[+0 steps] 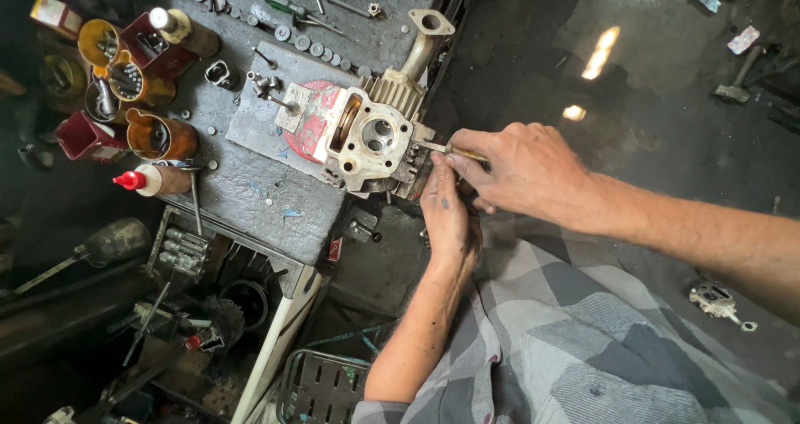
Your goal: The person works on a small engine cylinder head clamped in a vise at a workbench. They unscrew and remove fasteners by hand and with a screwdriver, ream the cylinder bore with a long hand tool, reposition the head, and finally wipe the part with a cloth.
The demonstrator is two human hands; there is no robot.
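Head view: finned cast-metal cylinder head (377, 137), grimy and pitted, sits at the right edge of the oily grey workbench (250, 191), overhanging it. Right hand (521, 170) is closed around a slim yellow-handled tool (450, 150), blade at the head's side. Left hand (450, 220) steadies below, fingers curled against the casting. Risk: the blade could slip onto the left fingers; the overhanging head could tip off.

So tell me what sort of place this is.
Most likely a small engine repair workshop. A finned metal cylinder head sits on a grimy workbench, the right hand works a slim tool into it while the left hand steadies it, and sockets and screwdrivers lie around.
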